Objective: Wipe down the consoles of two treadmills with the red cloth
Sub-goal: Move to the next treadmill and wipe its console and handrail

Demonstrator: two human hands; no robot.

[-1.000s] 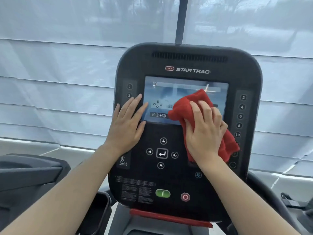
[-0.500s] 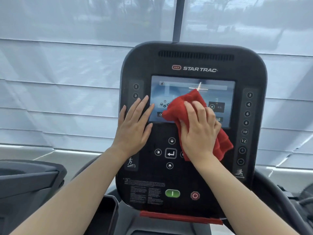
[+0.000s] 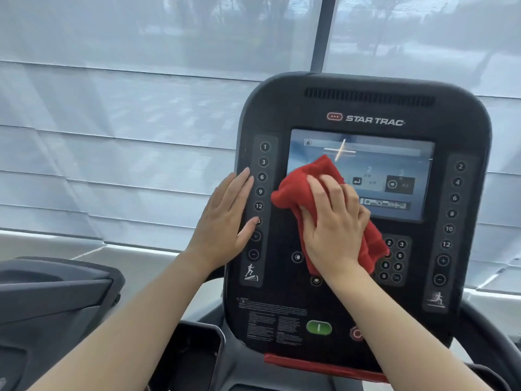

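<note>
red cloth (image 3: 298, 187) looks soft, light, palm the wad | right hand (image 3: 335, 224) flat on it | left hand (image 3: 225, 218) flat, 9 o'clock on treadmill console (image 3: 282, 114)

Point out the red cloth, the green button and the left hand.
red cloth (image 3: 304, 183): head view, on its bunched upper-left fold.
green button (image 3: 318, 327): head view, on the button's centre.
left hand (image 3: 225, 218): head view, on the back of the hand.
</note>
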